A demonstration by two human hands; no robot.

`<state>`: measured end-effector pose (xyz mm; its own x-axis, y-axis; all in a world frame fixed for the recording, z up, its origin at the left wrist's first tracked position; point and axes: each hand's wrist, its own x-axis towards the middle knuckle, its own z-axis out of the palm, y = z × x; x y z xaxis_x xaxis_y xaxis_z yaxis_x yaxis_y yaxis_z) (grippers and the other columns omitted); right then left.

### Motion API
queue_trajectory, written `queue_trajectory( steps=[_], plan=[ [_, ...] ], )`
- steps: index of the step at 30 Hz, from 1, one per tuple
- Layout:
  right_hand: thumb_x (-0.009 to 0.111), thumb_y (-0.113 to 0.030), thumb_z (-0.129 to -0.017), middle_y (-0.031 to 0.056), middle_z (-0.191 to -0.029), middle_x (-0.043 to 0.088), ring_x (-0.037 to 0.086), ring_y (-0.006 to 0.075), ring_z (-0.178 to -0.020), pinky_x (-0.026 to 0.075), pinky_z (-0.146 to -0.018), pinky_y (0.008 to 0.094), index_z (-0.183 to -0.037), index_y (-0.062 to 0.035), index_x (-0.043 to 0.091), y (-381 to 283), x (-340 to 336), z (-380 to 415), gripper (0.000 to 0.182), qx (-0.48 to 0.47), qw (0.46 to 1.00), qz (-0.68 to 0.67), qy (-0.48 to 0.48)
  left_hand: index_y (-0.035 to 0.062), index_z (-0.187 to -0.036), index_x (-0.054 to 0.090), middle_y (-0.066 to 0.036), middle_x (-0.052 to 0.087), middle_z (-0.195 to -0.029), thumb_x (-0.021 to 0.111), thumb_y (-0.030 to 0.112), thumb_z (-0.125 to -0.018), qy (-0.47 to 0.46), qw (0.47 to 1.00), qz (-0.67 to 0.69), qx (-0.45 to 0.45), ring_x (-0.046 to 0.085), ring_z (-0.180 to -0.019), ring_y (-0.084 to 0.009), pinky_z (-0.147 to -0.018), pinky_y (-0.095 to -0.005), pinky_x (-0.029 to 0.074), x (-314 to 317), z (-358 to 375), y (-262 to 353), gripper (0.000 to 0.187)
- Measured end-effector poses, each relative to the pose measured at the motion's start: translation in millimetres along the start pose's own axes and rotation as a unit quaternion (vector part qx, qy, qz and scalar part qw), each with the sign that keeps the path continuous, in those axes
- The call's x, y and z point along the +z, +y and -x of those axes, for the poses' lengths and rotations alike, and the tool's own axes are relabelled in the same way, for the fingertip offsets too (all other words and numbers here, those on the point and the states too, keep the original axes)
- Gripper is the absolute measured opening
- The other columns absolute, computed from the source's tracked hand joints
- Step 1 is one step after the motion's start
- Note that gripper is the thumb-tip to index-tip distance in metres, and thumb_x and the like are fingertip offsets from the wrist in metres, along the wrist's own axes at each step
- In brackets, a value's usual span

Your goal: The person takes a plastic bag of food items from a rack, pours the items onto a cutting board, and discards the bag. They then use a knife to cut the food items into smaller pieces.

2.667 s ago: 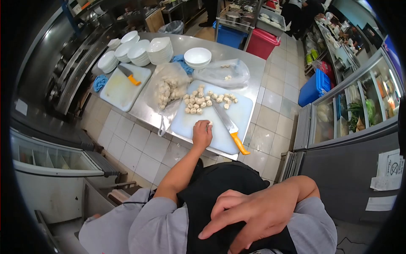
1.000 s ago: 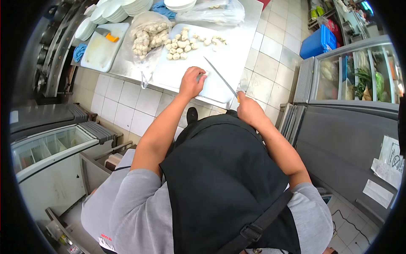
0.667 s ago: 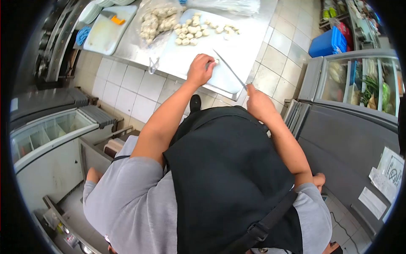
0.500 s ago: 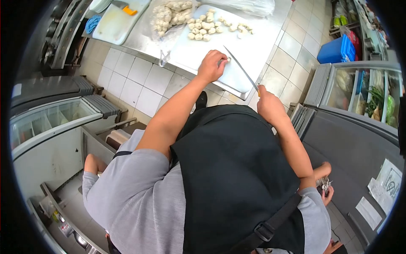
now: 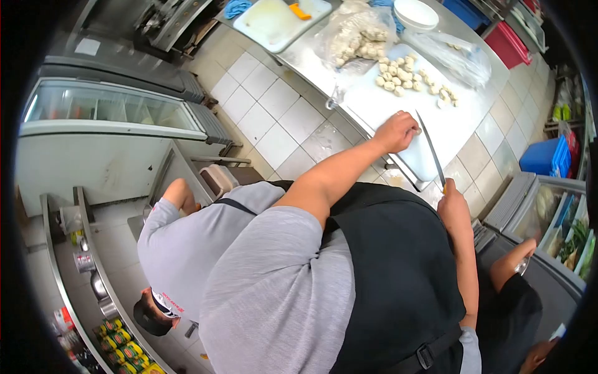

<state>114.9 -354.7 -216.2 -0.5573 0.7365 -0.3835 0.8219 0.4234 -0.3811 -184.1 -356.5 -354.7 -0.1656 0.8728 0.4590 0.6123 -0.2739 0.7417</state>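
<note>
My left hand (image 5: 397,132) is closed over the white cutting board (image 5: 416,157), fingertips pinching a small pale mushroom (image 5: 418,131). In my right hand (image 5: 454,204) is the handle of a long knife (image 5: 432,148). Its blade points away from me across the board, just right of the pinched mushroom. Beyond my left hand, several round whitish mushrooms (image 5: 398,76) lie grouped on the board, with smaller ones (image 5: 446,95) scattered to their right. A clear plastic bag (image 5: 358,42) full of more mushrooms rests on the table to the left of the group.
On the metal table, another clear bag (image 5: 458,59) and white bowls (image 5: 416,14) stand farther back. A second board (image 5: 268,26) holds an orange-handled tool (image 5: 299,11). One person (image 5: 187,224) is close at my left; another person's arm (image 5: 512,265) is at right. Glass-topped freezers (image 5: 118,106) flank me.
The view has swung left, so the table sits farther right. My left hand still pinches the mushroom and my right still holds the knife. The person at left shows more fully.
</note>
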Motion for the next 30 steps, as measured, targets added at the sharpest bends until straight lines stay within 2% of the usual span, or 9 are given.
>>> queue_trajectory(
  steps=[5, 7, 8, 9, 10, 13, 15, 25, 30],
  plan=[
    [0.054, -0.001, -0.094, 0.0362, -0.11, 0.075, 0.072, 0.0566, -0.102, 0.056, -0.091, 0.0644, -0.143, 0.002, 0.054, -3.3, -1.9, 1.0, 0.049, -0.018, 1.0, 0.007, 0.001, 0.0059, -0.102, 0.072, -0.014, 0.07, -0.105, 0.072, 0.002, -0.089, -0.009, 1.0, 0.009, -0.014, 0.066, -0.105, -0.0381, -0.095, -0.0472, 0.055, 1.1, 2.1, -2.8, 0.013],
    [0.055, -0.001, -0.094, 0.036, -0.109, 0.075, 0.072, 0.0567, -0.104, 0.055, -0.092, 0.0653, -0.144, 0.0013, 0.055, -10.2, -10.2, 1.8, 0.05, 0.018, 0.999, 0.016, -0.026, 0.0056, -0.101, 0.073, -0.015, 0.07, -0.103, 0.072, 0.004, -0.09, 0.01, 1.0, -0.006, 0.028, 0.065, -0.104, -0.0391, -0.096, -0.0484, 0.055, 2.6, 2.0, -5.3, 0.012],
    [0.055, -0.002, -0.094, 0.0353, -0.108, 0.075, 0.071, 0.0561, -0.104, 0.055, -0.093, 0.0649, -0.145, 0.0025, 0.055, -7.2, -8.5, 3.9, 0.051, 0.012, 1.0, -0.001, -0.01, 0.0053, -0.101, 0.074, -0.016, 0.07, -0.102, 0.072, 0.005, -0.09, 0.018, 1.0, -0.011, 0.02, 0.065, -0.105, -0.0395, -0.097, -0.0498, 0.055, 6.8, 3.9, -9.1, 0.011],
    [0.054, -0.001, -0.094, 0.0346, -0.11, 0.075, 0.072, 0.0547, -0.105, 0.055, -0.094, 0.0638, -0.146, 0.0042, 0.055, -0.1, -14.8, 11.0, 0.052, -0.036, 0.998, 0.038, -0.016, 0.005, -0.103, 0.074, -0.017, 0.07, -0.104, 0.07, 0.007, -0.089, -0.019, 1.0, -0.004, 0.008, 0.064, -0.106, -0.0413, -0.099, -0.0512, 0.054, 19.3, 2.9, -24.2, 0.014],
    [0.054, -0.002, -0.095, 0.0339, -0.11, 0.075, 0.073, 0.0532, -0.105, 0.055, -0.094, 0.0628, -0.144, 0.005, 0.056, 0.9, -13.5, 11.0, 0.05, -0.035, 0.998, 0.04, -0.019, 0.0054, -0.103, 0.074, -0.017, 0.07, -0.103, 0.07, 0.005, -0.09, -0.002, 1.0, -0.005, 0.019, 0.065, -0.105, -0.0409, -0.098, -0.0519, 0.054, 15.7, 1.7, -17.8, 0.014],
    [0.054, -0.005, -0.096, 0.0325, -0.106, 0.075, 0.074, 0.0506, -0.103, 0.058, -0.09, 0.0613, -0.14, 0.0025, 0.053, -15.9, -26.5, 13.9, 0.044, 0.002, 0.997, 0.046, -0.063, 0.0051, -0.103, 0.072, -0.015, 0.07, -0.103, 0.07, 0.001, -0.091, -0.01, 1.0, -0.02, 0.018, 0.065, -0.105, -0.0395, -0.095, -0.049, 0.054, 1.1, -1.7, -0.5, 0.012],
    [0.054, -0.005, -0.098, 0.0313, -0.105, 0.075, 0.074, 0.0505, -0.102, 0.058, -0.089, 0.0613, -0.137, 0.0025, 0.053, -15.0, -26.7, 18.6, 0.04, -0.015, 0.998, 0.044, -0.048, 0.0048, -0.103, 0.072, -0.014, 0.07, -0.103, 0.07, 0.0, -0.091, -0.014, 1.0, -0.021, 0.014, 0.065, -0.105, -0.0386, -0.095, -0.0479, 0.054, -0.2, -2.2, 2.7, 0.012],
    [0.054, -0.003, -0.097, 0.0322, -0.105, 0.075, 0.075, 0.0519, -0.101, 0.058, -0.089, 0.061, -0.141, 0.0042, 0.051, -28.7, -42.0, 22.1, 0.044, -0.001, 0.993, 0.071, -0.089, 0.0049, -0.102, 0.071, -0.013, 0.071, -0.103, 0.072, -0.001, -0.089, -0.002, 0.999, -0.041, 0.035, 0.067, -0.103, -0.0371, -0.093, -0.0458, 0.055, 2.2, -0.3, 0.4, 0.015],
    [0.054, 0.0, -0.096, 0.0328, -0.104, 0.076, 0.075, 0.0526, -0.102, 0.058, -0.089, 0.0624, -0.135, 0.0037, 0.052, -26.0, -32.5, 10.8, 0.039, 0.007, 0.991, 0.086, -0.098, 0.0062, -0.1, 0.071, -0.012, 0.07, -0.101, 0.073, 0.001, -0.09, -0.013, 0.998, -0.047, 0.045, 0.065, -0.103, -0.038, -0.093, -0.0466, 0.055, -0.2, -0.1, 0.3, 0.012]
  ],
)
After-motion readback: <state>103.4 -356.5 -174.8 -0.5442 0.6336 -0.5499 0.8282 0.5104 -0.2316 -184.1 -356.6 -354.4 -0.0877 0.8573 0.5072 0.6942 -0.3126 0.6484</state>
